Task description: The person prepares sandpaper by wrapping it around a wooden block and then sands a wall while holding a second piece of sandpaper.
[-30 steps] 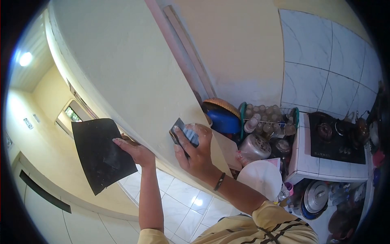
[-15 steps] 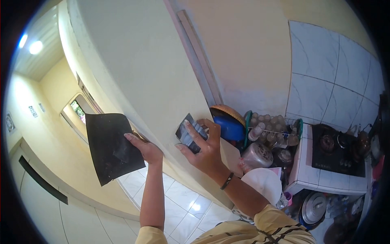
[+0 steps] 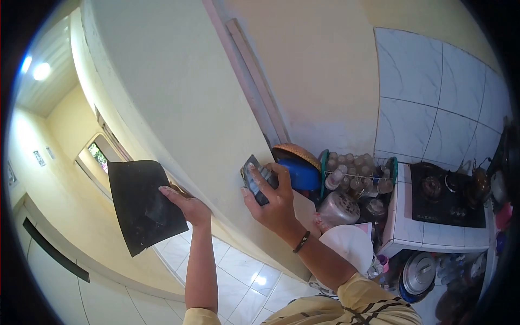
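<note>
My left hand [image 3: 188, 206] grips the right edge of a sheet of black sandpaper [image 3: 143, 203], thumb on its face and the other fingers hidden behind. The sheet hangs slightly curved beside the edge of a pale cream wall [image 3: 179, 103], with pale specks on it. My right hand [image 3: 273, 197] presses a small, dusty piece of sandpaper [image 3: 254, 179], which looks folded, against the wall's face. White dust coats the fingertips. Close by the right hand is a blue basin [image 3: 298, 173] under a woven tray [image 3: 297, 154].
A rack of glasses [image 3: 355, 170], a metal pot [image 3: 338, 208] and a white round item [image 3: 346, 246] stand right of the wall. Farther right is a tiled counter [image 3: 403, 222] with a black gas stove [image 3: 447, 195]. Left, a passage shows a tiled floor [image 3: 233, 260].
The view has shifted slightly, moving the surroundings left. My right hand and its sandpaper have slid a little toward the wall's right edge. My left hand keeps its hold on the sheet.
</note>
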Available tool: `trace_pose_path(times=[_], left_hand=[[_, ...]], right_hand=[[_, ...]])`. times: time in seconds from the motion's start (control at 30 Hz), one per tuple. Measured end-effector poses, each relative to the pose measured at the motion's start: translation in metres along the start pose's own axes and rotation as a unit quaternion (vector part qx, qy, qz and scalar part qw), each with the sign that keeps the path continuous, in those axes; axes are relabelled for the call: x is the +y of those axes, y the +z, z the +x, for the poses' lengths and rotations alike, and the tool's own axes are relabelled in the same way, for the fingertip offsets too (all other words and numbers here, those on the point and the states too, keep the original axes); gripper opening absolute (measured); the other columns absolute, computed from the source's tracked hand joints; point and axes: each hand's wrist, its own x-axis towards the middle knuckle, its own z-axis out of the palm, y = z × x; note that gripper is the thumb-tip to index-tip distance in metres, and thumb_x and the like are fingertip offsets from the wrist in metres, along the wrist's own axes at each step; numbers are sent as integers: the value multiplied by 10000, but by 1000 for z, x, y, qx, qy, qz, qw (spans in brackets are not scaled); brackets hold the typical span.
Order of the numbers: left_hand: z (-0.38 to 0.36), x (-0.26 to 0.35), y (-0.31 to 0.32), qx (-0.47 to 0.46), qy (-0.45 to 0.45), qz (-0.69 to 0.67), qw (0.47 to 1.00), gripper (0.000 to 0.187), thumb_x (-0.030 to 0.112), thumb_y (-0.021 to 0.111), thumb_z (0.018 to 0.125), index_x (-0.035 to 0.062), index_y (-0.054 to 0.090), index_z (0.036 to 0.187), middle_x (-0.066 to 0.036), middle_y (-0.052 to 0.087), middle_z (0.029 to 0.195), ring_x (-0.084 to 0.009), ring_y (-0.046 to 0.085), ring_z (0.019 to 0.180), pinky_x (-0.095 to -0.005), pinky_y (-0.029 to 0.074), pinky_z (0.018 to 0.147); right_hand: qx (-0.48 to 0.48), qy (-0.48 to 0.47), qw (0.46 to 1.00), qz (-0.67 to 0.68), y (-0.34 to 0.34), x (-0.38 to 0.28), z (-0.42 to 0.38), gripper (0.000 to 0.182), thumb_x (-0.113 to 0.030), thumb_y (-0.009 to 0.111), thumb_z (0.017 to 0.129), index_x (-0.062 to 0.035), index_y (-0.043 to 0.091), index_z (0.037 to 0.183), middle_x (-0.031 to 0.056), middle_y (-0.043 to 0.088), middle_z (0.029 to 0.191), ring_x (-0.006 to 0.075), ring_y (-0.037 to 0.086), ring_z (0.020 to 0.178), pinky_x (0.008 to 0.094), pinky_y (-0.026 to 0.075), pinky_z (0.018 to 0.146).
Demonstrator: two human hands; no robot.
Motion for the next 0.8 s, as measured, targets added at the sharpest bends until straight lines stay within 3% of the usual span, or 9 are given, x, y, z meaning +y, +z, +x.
trace_pose_path(times=[0.03,0.1,0.23,0.37,0.43,0.53,0.6,0.67,0.8], left_hand=[[0,0,0,-9,-3,-3,1000,678,193,386,1043,-46,-58,1494,-224,-10,1582,-308,74,1475,-379,97,1209],[2,-15,1,6,51,25,998,657,190,376,1047,-33,-43,1501,-215,10,1582,-305,96,1470,-376,100,1208],[8,-26,1,23,93,47,994,617,190,361,1055,-9,-6,1510,-203,60,1578,-299,149,1452,-372,112,1203],[5,-28,1,73,232,170,955,608,197,369,1056,-7,19,1509,-193,83,1575,-288,172,1444,-372,124,1200],[7,-30,3,78,245,177,950,609,219,358,1059,-8,16,1510,-188,80,1577,-284,165,1447,-369,124,1199],[9,-19,0,39,122,34,991,611,285,305,1068,-6,2,1512,-181,67,1582,-278,145,1455,-359,116,1200],[6,7,-2,5,-50,-176,983,616,328,261,1071,-6,-10,1513,-177,53,1586,-276,126,1460,-353,110,1202],[3,-5,-1,1,-13,-66,998,620,353,227,1071,-6,-17,1513,-173,37,1590,-270,113,1464,-348,103,1203],[5,-1,-1,-4,-33,-63,997,619,351,220,1072,-6,-28,1512,-170,23,1592,-263,105,1466,-350,102,1204]], right_hand=[[1,-5,1000,-8,3,3,-2,503,-135,759,729,-54,645,1212,201,474,1121,341,512,1008,399,473,835],[3,-15,1000,-24,9,6,-2,543,-190,762,762,-52,606,1263,225,458,1150,369,502,1046,425,461,874],[33,-31,999,-3,13,8,21,506,-169,742,782,-28,610,1250,233,452,1154,370,490,1053,430,449,875],[15,4,1000,4,10,1,9,445,-144,707,809,-3,619,1222,238,442,1148,374,468,1069,436,432,886],[22,0,1000,4,11,1,7,415,-133,694,815,7,629,1200,242,438,1148,378,461,1076,441,425,894],[36,-12,999,-4,12,3,20,374,-114,679,814,21,646,1162,246,435,1149,383,457,1078,447,417,906],[31,-13,999,-8,8,0,29,352,-99,671,812,31,653,1139,245,436,1143,384,456,1075,449,412,913],[21,-2,1000,2,10,0,11,334,-85,663,813,39,657,1123,237,434,1137,378,451,1073,445,407,912],[55,-8,998,10,14,2,15,203,-34,650,806,41,696,989,210,445,1132,346,479,1019,381,435,843]])
